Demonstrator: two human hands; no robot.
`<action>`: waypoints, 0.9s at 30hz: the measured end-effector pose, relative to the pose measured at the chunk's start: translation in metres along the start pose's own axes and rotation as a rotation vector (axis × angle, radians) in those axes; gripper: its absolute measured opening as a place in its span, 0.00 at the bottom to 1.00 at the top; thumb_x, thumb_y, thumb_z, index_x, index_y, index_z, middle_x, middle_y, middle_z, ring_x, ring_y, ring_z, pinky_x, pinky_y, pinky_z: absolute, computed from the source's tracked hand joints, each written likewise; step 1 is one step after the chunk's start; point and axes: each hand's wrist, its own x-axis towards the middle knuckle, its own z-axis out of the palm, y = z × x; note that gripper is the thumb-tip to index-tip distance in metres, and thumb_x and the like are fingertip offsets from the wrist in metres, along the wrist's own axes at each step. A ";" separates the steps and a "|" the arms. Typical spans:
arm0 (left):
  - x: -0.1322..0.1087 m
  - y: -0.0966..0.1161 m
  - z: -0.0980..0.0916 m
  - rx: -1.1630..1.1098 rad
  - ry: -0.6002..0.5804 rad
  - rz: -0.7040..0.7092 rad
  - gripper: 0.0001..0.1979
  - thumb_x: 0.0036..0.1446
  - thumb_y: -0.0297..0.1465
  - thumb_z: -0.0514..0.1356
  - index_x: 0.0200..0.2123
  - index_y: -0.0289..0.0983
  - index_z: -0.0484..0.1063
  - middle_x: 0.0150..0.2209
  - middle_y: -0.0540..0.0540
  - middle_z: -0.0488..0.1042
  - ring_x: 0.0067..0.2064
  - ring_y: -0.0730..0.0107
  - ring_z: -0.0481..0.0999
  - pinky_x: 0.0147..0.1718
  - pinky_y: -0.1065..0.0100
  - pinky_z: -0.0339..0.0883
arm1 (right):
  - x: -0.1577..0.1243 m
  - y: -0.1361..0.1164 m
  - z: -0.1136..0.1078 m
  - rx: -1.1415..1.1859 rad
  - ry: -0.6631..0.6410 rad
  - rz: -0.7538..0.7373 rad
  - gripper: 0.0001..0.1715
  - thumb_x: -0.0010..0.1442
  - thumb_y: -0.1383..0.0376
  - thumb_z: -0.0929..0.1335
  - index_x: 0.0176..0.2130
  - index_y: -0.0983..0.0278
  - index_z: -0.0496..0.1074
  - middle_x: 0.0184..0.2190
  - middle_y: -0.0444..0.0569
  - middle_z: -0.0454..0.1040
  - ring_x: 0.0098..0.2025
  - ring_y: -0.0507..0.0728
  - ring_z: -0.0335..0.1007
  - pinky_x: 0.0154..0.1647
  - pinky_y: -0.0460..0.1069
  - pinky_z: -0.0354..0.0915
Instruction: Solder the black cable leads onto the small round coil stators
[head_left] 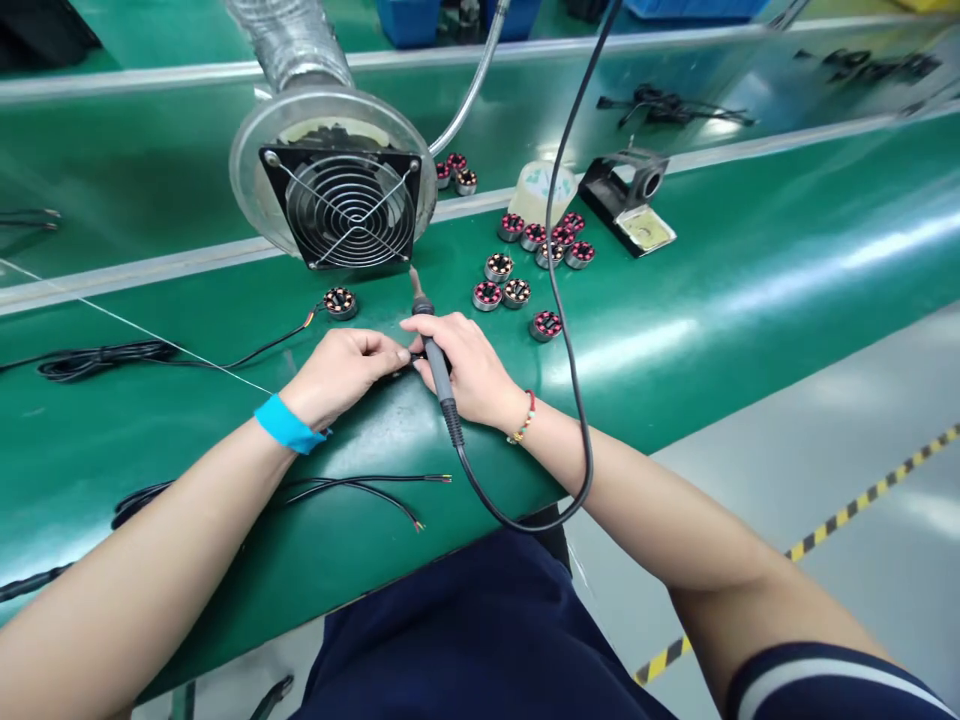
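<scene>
**Hot tip close to pinching fingers**

The soldering iron point(433, 350) sits in the closed grip of the right hand point(469, 370), its tip pointing away past the fingertips toward the extractor fan point(349, 205). The left hand point(341, 372) pinches a small dark piece point(407, 357) against the iron's handle; most of it is hidden. A slip could bring the tip onto those fingers. The iron's cable point(559, 300) loops beyond the right wrist near the wound stators point(487, 295) and might snag them.

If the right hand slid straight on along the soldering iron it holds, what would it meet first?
The right hand with its soldering iron would likely meet the black fan first; depth is unclear.
</scene>
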 end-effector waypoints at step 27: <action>-0.006 0.022 -0.026 0.816 0.367 -0.044 0.24 0.59 0.44 0.53 0.53 0.37 0.67 0.49 0.39 0.73 0.49 0.58 0.75 0.44 0.65 0.67 | -0.002 0.006 -0.040 0.074 0.319 -0.030 0.13 0.62 0.66 0.63 0.43 0.64 0.74 0.35 0.51 0.79 0.37 0.56 0.73 0.41 0.52 0.71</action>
